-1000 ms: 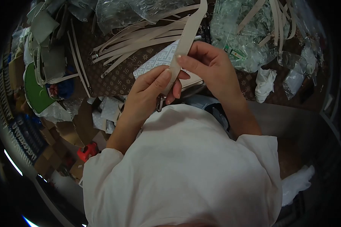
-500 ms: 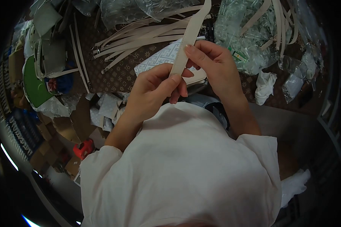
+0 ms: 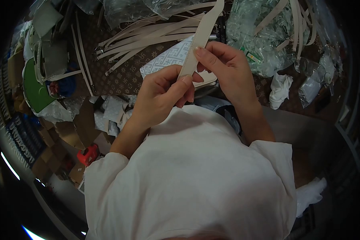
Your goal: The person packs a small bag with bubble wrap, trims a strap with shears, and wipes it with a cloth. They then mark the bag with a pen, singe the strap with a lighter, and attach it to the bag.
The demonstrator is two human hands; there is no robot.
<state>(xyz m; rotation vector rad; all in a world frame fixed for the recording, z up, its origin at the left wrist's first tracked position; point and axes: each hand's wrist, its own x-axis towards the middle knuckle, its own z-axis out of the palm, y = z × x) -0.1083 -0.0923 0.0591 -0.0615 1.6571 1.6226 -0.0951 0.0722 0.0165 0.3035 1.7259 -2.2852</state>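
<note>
A cream stitched strap point(image 3: 201, 37) runs up and away from me, held at its near part by both hands. My left hand point(image 3: 162, 94) pinches its lower end between thumb and fingers. Higher up along the strap's right edge, my right hand point(image 3: 226, 66) grips it with thumb and forefinger. Beneath the hands lie a white patterned sheet or pouch point(image 3: 164, 58) and a cream piece with a stitched edge point(image 3: 207, 78), partly hidden by my fingers. Several more cream straps with metal clasps point(image 3: 144, 40) are spread on the brown patterned table cover point(image 3: 128, 78) behind.
Clear plastic bags point(image 3: 256, 38) pile up at the back right, with more straps point(image 3: 296, 30) on them. A crumpled white wrapper point(image 3: 280, 91) sits near the right edge. Grey-green bags point(image 3: 54, 56) and a green piece point(image 3: 37, 90) stand left. A red object point(image 3: 88, 155) is low left.
Both hands hold the strap in nearly the same pose. The view has shifted very slightly.
</note>
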